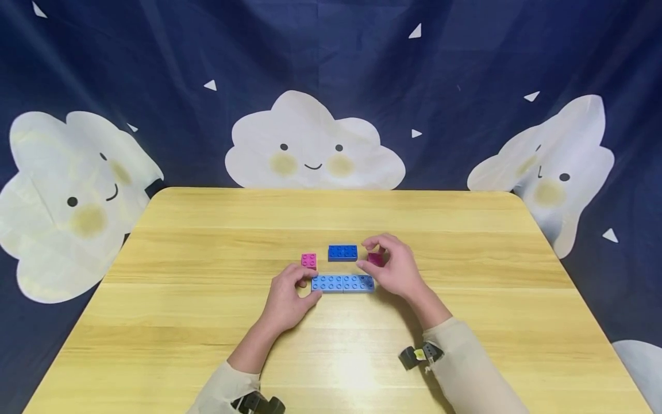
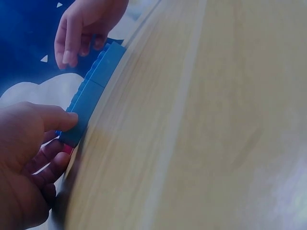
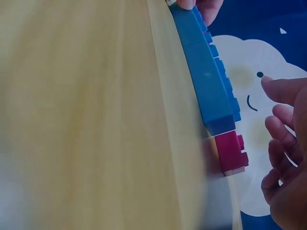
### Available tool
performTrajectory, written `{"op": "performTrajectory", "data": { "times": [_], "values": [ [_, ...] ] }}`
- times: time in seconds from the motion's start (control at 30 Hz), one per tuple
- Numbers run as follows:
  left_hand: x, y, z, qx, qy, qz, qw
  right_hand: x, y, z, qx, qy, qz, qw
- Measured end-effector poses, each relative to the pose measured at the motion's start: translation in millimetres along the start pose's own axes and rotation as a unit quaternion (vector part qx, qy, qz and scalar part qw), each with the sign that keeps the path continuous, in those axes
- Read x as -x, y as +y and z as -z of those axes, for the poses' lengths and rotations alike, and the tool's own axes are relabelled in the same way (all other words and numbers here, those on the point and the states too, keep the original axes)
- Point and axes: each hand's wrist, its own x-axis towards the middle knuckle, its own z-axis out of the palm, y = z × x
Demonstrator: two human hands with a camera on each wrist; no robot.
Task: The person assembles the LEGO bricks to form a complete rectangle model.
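Observation:
Two light blue toy bricks [image 1: 328, 284] stand end to end in a row, studs up. My left hand [image 1: 289, 296] pinches the row's left end, its thumb [image 2: 67, 120] on the near side. Behind that end sits a small pink brick [image 1: 308, 260]. Farther back, between the hands, lies a dark blue brick [image 1: 342, 252]. My right hand [image 1: 397, 265] hovers over the row's right side with thumb and fingers spread apart, holding nothing. Between its thumb and fingers, a second pink brick [image 1: 375, 259] shows below; the right wrist view shows this pink brick [image 3: 231, 153] apart from the fingers.
The bricks stand on a light wooden table [image 1: 181, 299] with rounded far corners. A dark blue curtain [image 1: 331, 52] with smiling white clouds hangs behind it. Each sleeve [image 1: 468, 365] carries a small black wrist camera [image 1: 414, 356].

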Motion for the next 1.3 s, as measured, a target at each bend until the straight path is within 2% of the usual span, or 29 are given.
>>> {"op": "performTrajectory", "data": {
  "times": [0.2,0.5,0.7,1.3],
  "values": [
    [-0.1,-0.1,-0.1,0.0,-0.004,0.004,1.0,-10.9,8.4,-4.3,0.02,-0.003,-0.008,0.9998],
    [-2.1,-2.1,0.0,0.001,-0.005,0.002,1.0,-23.0,15.7,-13.8,0.013,-0.033,-0.038,0.9986],
    [-1.2,-2.2,-0.4,0.007,-0.007,0.007,0.9999,-25.0,20.2,-18.6,0.02,-0.049,-0.048,0.9974],
    [-1.4,-1.1,0.7,0.011,-0.009,0.011,0.9998,-23.8,22.8,-25.3,0.013,-0.063,-0.057,0.9963]
  ]
}}
